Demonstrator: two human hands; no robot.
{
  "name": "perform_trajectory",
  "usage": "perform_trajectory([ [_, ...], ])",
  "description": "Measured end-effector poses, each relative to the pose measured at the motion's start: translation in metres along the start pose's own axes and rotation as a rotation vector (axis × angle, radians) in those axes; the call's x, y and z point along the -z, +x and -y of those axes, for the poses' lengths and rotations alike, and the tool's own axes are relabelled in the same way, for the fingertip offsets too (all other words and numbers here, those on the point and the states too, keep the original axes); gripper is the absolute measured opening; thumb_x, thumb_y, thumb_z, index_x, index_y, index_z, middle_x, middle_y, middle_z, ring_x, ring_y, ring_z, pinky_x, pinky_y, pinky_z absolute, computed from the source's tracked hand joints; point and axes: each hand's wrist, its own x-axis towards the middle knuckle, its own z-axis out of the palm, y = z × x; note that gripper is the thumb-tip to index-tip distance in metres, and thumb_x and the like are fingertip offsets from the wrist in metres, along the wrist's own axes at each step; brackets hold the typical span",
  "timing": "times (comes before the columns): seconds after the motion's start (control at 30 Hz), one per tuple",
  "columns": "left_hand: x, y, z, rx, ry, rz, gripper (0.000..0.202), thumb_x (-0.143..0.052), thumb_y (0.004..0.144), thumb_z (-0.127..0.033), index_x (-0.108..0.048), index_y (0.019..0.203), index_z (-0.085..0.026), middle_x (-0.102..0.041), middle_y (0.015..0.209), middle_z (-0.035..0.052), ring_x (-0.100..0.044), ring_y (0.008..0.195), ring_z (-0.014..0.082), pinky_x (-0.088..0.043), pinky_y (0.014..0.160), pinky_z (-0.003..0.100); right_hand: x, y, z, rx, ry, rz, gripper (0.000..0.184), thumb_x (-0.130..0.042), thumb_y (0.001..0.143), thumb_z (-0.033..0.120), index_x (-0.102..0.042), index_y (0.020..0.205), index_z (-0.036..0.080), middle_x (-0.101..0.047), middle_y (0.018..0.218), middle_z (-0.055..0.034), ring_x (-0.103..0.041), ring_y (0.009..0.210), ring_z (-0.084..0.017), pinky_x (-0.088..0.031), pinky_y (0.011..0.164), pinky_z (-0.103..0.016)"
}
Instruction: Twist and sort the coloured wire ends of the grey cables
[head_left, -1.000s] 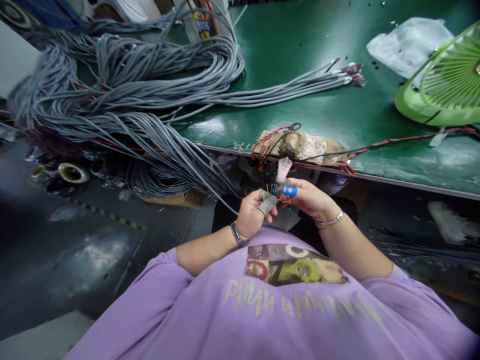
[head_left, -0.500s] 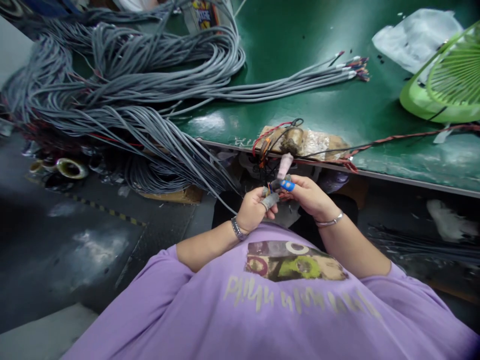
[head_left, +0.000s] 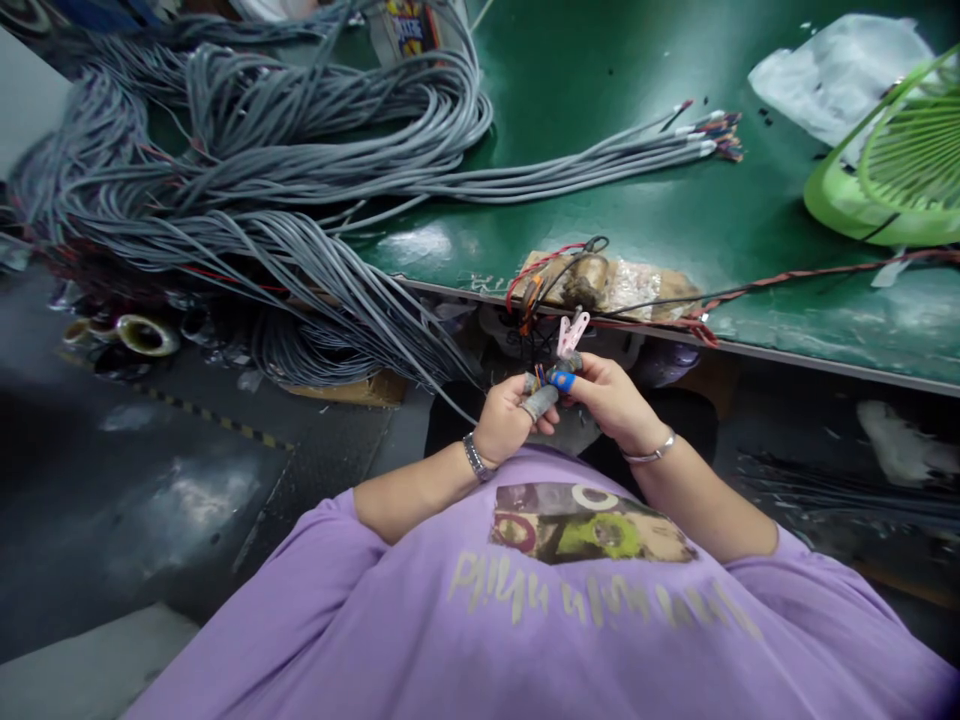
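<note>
Close together in front of my body, both hands work just off the table edge. My left hand point(head_left: 510, 420), with grey wrapping on its fingers, is closed on the end of a grey cable, from which thin coloured wires point(head_left: 539, 375) stick up. My right hand point(head_left: 611, 400), its thumb wrapped in blue tape, is pinched beside those wires. A pink clip point(head_left: 572, 335), like a clothes peg with two spread arms, rises from its fingers; the clip's lower end is hidden. The fingers cover where the wires and clip meet.
Large bundles of grey cable point(head_left: 300, 160) cover the table's left side and hang over its edge. On the green table point(head_left: 600, 80) are a taped cardboard piece with a brownish lump point(head_left: 589, 280), a green fan point(head_left: 892, 170), a plastic bag point(head_left: 836, 75) and a red twisted cord point(head_left: 810, 272).
My right hand has moved slightly left and its thumb now reaches nearer the left hand. The pink clip has turned or opened, so its two arms show apart. My left hand is nearly still.
</note>
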Motion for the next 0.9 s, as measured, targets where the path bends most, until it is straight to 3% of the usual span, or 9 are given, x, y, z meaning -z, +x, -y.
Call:
perform_trajectory([
  [0.23, -0.004, -0.001, -0.002, -0.010, -0.143, -0.118, 0.039, -0.073, 0.075, -0.051, -0.056, 0.073, -0.016, -0.066, 0.059, -0.0009, -0.057, 0.041, 0.0071, -0.034, 0.037, 0.016, -0.011, -0.002, -0.010, 0.044, 0.109, -0.111, 0.023, -0.086, 0.067, 0.036, -0.070, 0.074, 0.021, -0.065, 0.067, 0.0023, -0.050, 0.055, -0.009, -0.042, 0.051, -0.022],
  [0.33, -0.003, -0.004, -0.005, -0.021, -0.172, -0.107, 0.040, -0.073, 0.074, -0.052, -0.055, 0.073, -0.016, -0.065, 0.057, -0.0020, -0.056, 0.039, 0.0070, -0.033, 0.037, 0.016, -0.005, 0.001, -0.011, -0.050, 0.243, -0.036, 0.026, -0.086, 0.065, 0.037, -0.070, 0.076, 0.020, -0.067, 0.070, 0.0013, -0.056, 0.059, -0.010, -0.047, 0.055, -0.022],
  [0.47, -0.004, -0.008, -0.013, -0.042, -0.216, -0.095, 0.042, -0.073, 0.074, -0.055, -0.054, 0.074, -0.017, -0.066, 0.058, -0.0028, -0.056, 0.039, 0.0071, -0.033, 0.036, 0.016, 0.010, 0.012, -0.007, -0.170, 0.459, 0.026, 0.037, -0.078, 0.071, 0.055, -0.069, 0.079, 0.020, -0.067, 0.070, 0.0003, -0.057, 0.057, -0.011, -0.053, 0.057, -0.024],
  [0.6, -0.011, -0.007, -0.017, -0.062, -0.210, -0.072, 0.042, -0.073, 0.074, -0.056, -0.055, 0.076, -0.017, -0.067, 0.060, -0.0022, -0.057, 0.040, 0.0070, -0.033, 0.037, 0.016, 0.010, 0.025, 0.001, -0.138, 0.434, 0.014, 0.057, -0.059, 0.079, 0.076, -0.069, 0.084, 0.020, -0.068, 0.073, -0.0024, -0.058, 0.059, -0.012, -0.050, 0.055, -0.025],
  [0.9, -0.019, 0.000, -0.015, -0.079, -0.153, -0.058, 0.039, -0.073, 0.077, -0.052, -0.056, 0.077, -0.017, -0.068, 0.062, -0.0017, -0.057, 0.042, 0.0063, -0.035, 0.038, 0.015, -0.004, 0.036, 0.002, -0.079, 0.439, -0.054, 0.052, -0.072, 0.071, 0.071, -0.065, 0.077, 0.019, -0.062, 0.063, 0.0014, -0.055, 0.054, -0.012, -0.045, 0.051, -0.025],
])
